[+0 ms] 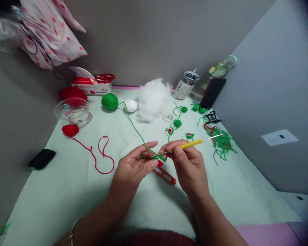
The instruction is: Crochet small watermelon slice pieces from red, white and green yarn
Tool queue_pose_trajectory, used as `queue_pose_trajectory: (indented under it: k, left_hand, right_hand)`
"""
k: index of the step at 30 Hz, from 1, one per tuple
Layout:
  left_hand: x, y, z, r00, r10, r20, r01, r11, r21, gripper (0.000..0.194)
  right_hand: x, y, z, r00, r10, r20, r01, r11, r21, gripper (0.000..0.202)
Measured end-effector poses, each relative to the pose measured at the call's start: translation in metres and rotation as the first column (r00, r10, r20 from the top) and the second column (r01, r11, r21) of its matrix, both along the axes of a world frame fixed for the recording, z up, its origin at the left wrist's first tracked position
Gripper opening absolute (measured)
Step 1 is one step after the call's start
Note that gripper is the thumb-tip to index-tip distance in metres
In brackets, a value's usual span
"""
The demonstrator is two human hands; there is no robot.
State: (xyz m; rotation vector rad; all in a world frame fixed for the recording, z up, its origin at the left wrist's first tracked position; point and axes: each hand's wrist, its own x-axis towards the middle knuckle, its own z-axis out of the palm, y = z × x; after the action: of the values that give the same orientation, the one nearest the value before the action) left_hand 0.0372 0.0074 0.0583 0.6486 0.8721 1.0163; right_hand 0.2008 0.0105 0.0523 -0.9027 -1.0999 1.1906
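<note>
Between the thumb and fingers of my left hand [135,167] is a small crochet piece [159,160] in red, white and green. My right hand [191,167] grips a crochet hook [188,145] by its yellow handle, and the hook's metal tip meets the piece. Green yarn [135,128] runs from a green yarn ball [110,102] over my left fingers to the work. Below the hands a red-handled tool [166,177] lies on the table, partly hidden by them.
White stuffing [154,99] and a white yarn ball [131,106] sit at the back. Green yarn scraps [222,141] lie right, near small crocheted pieces [189,136]. Red yarn [94,159], a plastic tub [78,114] and a black object [42,159] are left. A pen can [183,87] and phone [212,93] stand back right.
</note>
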Motion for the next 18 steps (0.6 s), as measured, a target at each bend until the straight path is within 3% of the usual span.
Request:
queue_pose_trajectory:
  k: [5, 10, 14, 18]
  left_hand:
    - [-0.001, 0.0, 0.001, 0.997, 0.057, -0.048, -0.054, 0.996, 0.065, 0.03]
    - [-0.006, 0.005, -0.002, 0.999, -0.032, 0.024, 0.031, 0.999, 0.038, 0.028]
    - [-0.009, 0.006, -0.002, 0.999, -0.032, 0.011, 0.032, 0.999, 0.034, 0.028]
    - [-0.009, 0.005, 0.001, 0.995, 0.047, -0.09, -0.041, 0.997, 0.068, 0.028]
  right_hand:
    - [-0.003, 0.001, 0.003, 1.0, 0.012, -0.016, -0.012, 0.999, -0.031, 0.018]
    - [-0.004, 0.006, 0.007, 0.995, 0.061, -0.078, -0.07, 0.99, -0.124, 0.024]
    - [-0.002, 0.002, 0.005, 0.999, 0.03, -0.026, -0.031, 0.998, -0.046, 0.02]
    - [-0.002, -0.008, 0.005, 0.967, -0.085, 0.24, 0.057, 0.991, 0.122, 0.02]
